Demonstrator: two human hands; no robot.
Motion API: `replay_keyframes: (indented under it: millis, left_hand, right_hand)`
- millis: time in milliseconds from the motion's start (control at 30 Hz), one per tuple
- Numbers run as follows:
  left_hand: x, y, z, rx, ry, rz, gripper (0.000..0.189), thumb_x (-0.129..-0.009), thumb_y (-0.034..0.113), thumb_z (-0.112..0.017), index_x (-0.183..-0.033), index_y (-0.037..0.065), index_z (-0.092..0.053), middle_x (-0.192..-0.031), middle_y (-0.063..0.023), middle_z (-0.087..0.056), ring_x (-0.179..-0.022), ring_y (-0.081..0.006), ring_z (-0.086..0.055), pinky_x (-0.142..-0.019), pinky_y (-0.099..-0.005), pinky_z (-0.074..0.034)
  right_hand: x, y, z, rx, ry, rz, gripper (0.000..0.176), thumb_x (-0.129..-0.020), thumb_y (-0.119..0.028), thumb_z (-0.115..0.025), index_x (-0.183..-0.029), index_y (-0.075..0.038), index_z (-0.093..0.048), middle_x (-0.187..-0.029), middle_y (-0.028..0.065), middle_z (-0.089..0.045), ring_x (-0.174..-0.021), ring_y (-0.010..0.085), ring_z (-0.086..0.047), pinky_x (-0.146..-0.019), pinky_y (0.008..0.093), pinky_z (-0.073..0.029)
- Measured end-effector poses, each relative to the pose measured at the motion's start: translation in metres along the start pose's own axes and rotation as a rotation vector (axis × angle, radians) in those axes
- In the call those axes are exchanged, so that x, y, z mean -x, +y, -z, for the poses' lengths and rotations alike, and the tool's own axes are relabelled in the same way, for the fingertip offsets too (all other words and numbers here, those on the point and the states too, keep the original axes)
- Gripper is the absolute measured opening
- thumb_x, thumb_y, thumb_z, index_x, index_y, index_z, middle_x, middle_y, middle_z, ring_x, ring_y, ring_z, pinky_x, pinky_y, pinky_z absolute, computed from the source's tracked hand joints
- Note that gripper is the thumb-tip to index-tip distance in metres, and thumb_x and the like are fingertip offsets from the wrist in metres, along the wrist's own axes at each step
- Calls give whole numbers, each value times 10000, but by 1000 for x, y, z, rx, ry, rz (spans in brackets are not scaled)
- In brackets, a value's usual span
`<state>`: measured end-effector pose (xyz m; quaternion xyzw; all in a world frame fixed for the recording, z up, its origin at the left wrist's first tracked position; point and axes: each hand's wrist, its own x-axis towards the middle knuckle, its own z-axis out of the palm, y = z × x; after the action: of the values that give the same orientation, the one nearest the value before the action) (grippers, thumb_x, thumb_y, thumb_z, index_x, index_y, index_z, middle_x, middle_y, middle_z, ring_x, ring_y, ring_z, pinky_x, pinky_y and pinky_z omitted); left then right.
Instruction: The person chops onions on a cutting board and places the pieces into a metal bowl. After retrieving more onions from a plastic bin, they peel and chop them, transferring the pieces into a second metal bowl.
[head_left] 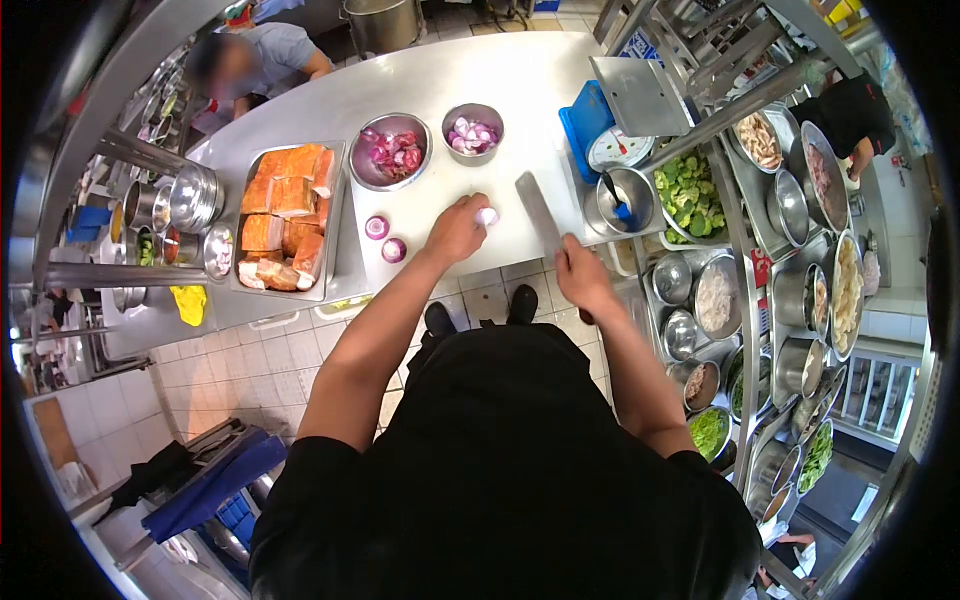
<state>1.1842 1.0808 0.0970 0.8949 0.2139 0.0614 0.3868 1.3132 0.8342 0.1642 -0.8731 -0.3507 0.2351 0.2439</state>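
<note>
My left hand (458, 230) is closed on a piece of peeled red onion (486, 217), held against the white cutting board (450, 195). In my right hand (582, 272) is the handle of a cleaver (540, 212), its broad blade pointing away from me, to the right of the onion and apart from it. Two cut red onion halves (377, 227) lie to the left on the board. Beyond them stand a steel bowl of onion peelings (400, 156) and a smaller steel bowl of cut onion (472, 136).
A steel tray of browned meat blocks (286, 215) sits at the left. To the right are a scale (615, 150), a steel pot with a blue-headed brush (620, 200), broccoli (687, 195) and shelves of filled bowls. Another person (265, 60) is across the table.
</note>
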Motion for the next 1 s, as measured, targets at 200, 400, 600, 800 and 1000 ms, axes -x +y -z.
replay_keyframes:
  millis: [200,400,600,800,1000]
  left_hand:
    - [36,-19,10,-236,229,32,323,-870,36,-679,-1184,92,-633,-1196,-167,-673,-1124,-406,-646,-940,-504,-549]
    - [56,-17,9,-222,160,-132,331,-838,55,-713,-1156,47,-623,-1220,-163,-663,-1122,-402,-640,-949,-495,-550]
    - [54,-19,7,-98,160,-167,320,-846,94,-755,-1139,38,-641,-1154,-178,-697,-1101,-399,-662,-953,-478,-543]
    - [56,-9,1,31,199,-38,313,-879,99,-771,-1162,27,-657,-1111,-180,-711,-1049,-409,-690,-927,-477,-556]
    - [58,-10,-4,47,254,-45,249,-866,87,-767,-1096,43,-683,-1060,-169,-704,-979,-401,-691,-870,-472,-560]
  right_hand:
    - [31,17,-34,-79,-206,3,224,-1062,-229,-506,-1151,-24,-507,-959,341,-694,-962,576,-642,-866,661,-475]
    - [35,3,-43,-64,-256,21,230,-1065,-242,-512,-1165,-34,-513,-985,327,-702,-968,563,-653,-870,661,-481]
    - [34,-9,-41,15,-251,47,237,-1060,-241,-509,-1180,-37,-510,-958,310,-713,-936,552,-668,-863,661,-501]
    - [36,-24,-36,115,-230,126,223,-1054,-210,-502,-1182,-28,-495,-921,291,-722,-882,521,-688,-814,651,-524]
    - [34,-22,-44,160,-192,213,194,-1052,-190,-493,-1163,-31,-502,-902,279,-723,-872,491,-705,-794,640,-534]
